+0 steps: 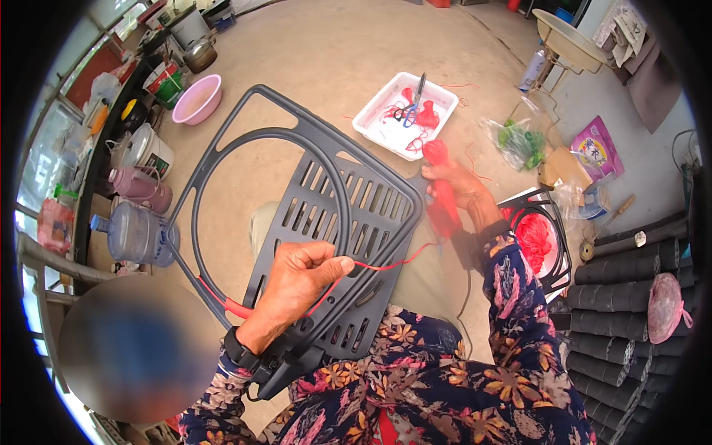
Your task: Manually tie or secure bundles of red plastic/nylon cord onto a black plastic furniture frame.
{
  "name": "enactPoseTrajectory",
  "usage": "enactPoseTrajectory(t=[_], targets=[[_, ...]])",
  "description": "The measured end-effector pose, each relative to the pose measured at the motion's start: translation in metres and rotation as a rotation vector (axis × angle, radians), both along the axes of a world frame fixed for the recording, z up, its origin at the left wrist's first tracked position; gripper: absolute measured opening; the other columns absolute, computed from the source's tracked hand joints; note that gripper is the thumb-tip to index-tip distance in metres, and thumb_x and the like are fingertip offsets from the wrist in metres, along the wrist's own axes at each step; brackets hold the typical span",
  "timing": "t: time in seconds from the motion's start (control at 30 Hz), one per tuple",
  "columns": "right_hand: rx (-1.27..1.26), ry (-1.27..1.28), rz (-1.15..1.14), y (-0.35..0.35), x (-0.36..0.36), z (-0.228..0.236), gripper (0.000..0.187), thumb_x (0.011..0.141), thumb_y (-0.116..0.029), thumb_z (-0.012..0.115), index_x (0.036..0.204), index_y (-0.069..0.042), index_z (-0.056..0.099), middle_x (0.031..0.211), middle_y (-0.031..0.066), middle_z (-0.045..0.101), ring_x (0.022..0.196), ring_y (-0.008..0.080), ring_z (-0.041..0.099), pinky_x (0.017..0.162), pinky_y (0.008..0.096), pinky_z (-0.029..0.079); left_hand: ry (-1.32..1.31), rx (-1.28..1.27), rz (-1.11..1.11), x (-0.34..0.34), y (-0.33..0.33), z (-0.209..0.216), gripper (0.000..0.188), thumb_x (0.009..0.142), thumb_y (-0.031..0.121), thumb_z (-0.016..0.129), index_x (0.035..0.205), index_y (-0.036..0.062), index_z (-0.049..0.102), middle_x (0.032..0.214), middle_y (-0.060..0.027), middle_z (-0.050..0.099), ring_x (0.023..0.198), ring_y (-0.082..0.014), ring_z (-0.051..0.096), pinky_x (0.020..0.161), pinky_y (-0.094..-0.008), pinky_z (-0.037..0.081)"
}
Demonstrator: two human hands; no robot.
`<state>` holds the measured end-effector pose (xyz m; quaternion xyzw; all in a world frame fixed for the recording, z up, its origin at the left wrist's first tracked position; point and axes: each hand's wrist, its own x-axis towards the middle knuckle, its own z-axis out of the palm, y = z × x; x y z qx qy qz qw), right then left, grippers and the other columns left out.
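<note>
Across my lap lies a dark grey frame (194,194) with a round hoop inside it, over a slotted dark plastic panel (365,308). My left hand (293,285) is closed in a pinch on a thin red cord (393,264), just over the hoop's near side. Red wrapping (236,308) covers a short stretch of the frame beside my left wrist. To the right of the frame, my right hand (463,185) is closed round a hank of red cord (437,153), partly blurred. The thin cord runs between the two hands.
Ahead, a white tray (361,123) holds scissors (410,104) and red cord. At right are a box of red cord (532,243), a plastic bag of greens (521,141) and stacked black rolls (612,297). A water jug (137,237) and pink basin (199,102) stand at left.
</note>
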<state>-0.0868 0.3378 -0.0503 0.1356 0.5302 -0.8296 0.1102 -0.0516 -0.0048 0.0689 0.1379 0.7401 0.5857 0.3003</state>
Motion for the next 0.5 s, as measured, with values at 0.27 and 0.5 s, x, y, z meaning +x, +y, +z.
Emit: enactPoseTrajectory(t=[0.27,0.5], targets=[[0.188,-0.04,-0.162,-0.029,0.018,0.011,0.025,0.084,-0.027,0.074,0.091,-0.007,0.06,0.068,0.0041,0.061,0.056,0.014,0.061,0.046,0.0266,0.049,0.096,-0.025,-0.026,-0.001,0.002,-0.048,0.046,0.086,0.011,0.071,0.058,0.0068,0.035,0.057,0.0069,0.029,0.057,-0.0043,0.026,0.048,-0.0274,0.022],[0.048,0.044,-0.405,-0.032,0.091,0.029,0.024,0.091,-0.026,0.066,0.094,-0.004,0.056,0.061,0.0013,0.049,0.049,0.0151,0.052,0.049,0.0281,0.046,0.101,-0.034,-0.031,0.008,0.004,-0.056,0.044,0.087,0.013,0.07,0.06,0.0045,0.036,0.058,0.006,0.029,0.057,-0.0048,0.026,0.047,-0.028,0.024]])
